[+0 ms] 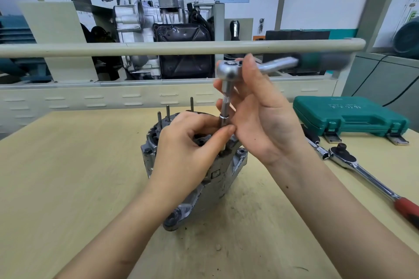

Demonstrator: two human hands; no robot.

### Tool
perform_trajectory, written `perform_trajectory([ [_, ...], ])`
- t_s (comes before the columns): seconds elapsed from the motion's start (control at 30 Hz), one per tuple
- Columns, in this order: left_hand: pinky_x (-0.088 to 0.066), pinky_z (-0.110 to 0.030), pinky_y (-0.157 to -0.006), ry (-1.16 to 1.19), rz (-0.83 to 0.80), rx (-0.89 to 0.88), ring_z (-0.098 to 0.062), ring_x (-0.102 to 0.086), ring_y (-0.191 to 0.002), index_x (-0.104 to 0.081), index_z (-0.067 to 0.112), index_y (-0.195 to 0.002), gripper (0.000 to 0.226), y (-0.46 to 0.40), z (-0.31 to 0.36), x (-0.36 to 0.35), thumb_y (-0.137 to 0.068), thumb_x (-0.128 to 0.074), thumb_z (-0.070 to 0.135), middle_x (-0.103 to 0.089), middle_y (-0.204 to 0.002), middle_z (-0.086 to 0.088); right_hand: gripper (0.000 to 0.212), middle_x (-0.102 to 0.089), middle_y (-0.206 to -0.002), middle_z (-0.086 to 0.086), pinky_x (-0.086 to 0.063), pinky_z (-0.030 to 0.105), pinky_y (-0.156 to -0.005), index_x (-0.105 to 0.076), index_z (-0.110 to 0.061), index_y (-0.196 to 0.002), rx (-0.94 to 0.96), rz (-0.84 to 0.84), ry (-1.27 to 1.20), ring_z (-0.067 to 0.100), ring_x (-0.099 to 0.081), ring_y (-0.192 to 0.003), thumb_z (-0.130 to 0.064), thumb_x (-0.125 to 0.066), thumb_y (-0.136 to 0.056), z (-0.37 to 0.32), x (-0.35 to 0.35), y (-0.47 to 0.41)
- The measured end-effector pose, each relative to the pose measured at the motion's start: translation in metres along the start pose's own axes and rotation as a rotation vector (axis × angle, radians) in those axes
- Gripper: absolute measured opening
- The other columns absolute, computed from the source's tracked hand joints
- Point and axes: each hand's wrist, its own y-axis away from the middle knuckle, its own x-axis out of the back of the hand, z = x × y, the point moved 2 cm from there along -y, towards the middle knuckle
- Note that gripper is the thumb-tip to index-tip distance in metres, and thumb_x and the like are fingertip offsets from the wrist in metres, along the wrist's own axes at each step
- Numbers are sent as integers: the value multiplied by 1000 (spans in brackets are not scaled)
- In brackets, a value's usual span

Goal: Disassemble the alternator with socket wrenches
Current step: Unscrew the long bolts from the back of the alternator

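Note:
A grey, dirty alternator (217,183) stands on the wooden table (68,176), with three thin studs (168,112) rising from its far side. A silver ratchet wrench (229,70) with an extension bar and socket (223,129) stands upright on the alternator's top. Its handle points right and is blurred. My left hand (188,145) rests on the alternator and pinches the socket low down. My right hand (256,108) holds the extension bar just under the ratchet head, palm facing me.
A second ratchet (353,163) with a red grip lies on the table at the right, with a loose socket (323,152) beside it. Behind it sits a shut green tool case (349,115). A beige rail (158,48) and an engine display stand behind the table.

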Motion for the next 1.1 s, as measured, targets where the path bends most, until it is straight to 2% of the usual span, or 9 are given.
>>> perform_trajectory([
  [0.1,-43,-10,-65,0,29,15,1,-58,-71,-57,44,-66,18,1,0,-1,-68,-70,32,-61,-64,25,16,-64,-72,-3,-44,18,-56,-55,-19,-74,31,19,-17,7,-59,-64,-24,-62,-61,-2,1,1],
  [0.23,-45,-17,-68,-13,35,20,-7,-59,-73,-57,42,-68,14,2,0,-1,-70,-68,33,-61,-66,16,41,-67,-76,-4,-43,16,-56,-61,-9,-94,-36,-11,42,3,-59,-63,-37,-54,-65,1,-1,-1],
  [0.4,-43,-14,-72,-53,-52,-15,-2,-56,-80,-56,46,-78,18,3,2,-3,-77,-60,28,-61,-72,16,38,-70,-74,-9,-44,17,-58,-64,-16,-77,-74,-16,68,3,-60,-66,-39,-37,-89,-1,0,-2],
  [0.5,-45,-17,-72,-43,-20,-5,-7,-59,-80,-58,43,-74,14,2,2,-1,-73,-63,30,-62,-72,15,36,-69,-73,-10,-42,18,-61,-62,-14,-80,-84,-15,65,2,-59,-66,-44,-44,-76,0,-1,-1],
  [0.63,-45,-15,-68,-40,21,-9,-5,-60,-76,-58,44,-70,15,2,1,-1,-70,-68,33,-60,-65,22,49,-62,-70,-5,-42,17,-57,-52,-11,-102,-59,14,49,4,-55,-61,-40,-54,-62,-1,-3,1],
  [0.77,-46,-17,-67,-36,36,12,-4,-60,-73,-57,43,-65,15,1,0,-1,-68,-70,35,-64,-67,22,25,-62,-66,-5,-44,16,-54,-54,-14,-80,11,28,11,3,-58,-59,-29,-59,-61,-4,-1,1],
  [0.87,-46,-20,-67,-24,20,28,-5,-59,-71,-57,41,-65,13,0,-1,-1,-68,-69,35,-63,-63,17,36,-66,-73,-3,-44,16,-55,-60,-11,-89,-34,17,40,4,-58,-60,-37,-54,-65,-1,-2,-1],
  [1.0,-44,-21,-73,-33,-68,-2,-9,-58,-79,-59,42,-78,12,2,1,-3,-77,-60,30,-64,-72,14,40,-70,-74,-7,-43,18,-59,-67,-17,-71,-76,-1,68,4,-59,-65,-40,-39,-87,-1,-1,-3],
  [1.1,-44,-19,-72,-30,-41,-14,-8,-59,-77,-58,41,-76,14,2,1,-2,-76,-61,27,-63,-70,14,36,-70,-74,-8,-42,19,-60,-66,-16,-73,-72,-20,57,3,-61,-66,-43,-43,-79,-1,-2,-2],
])
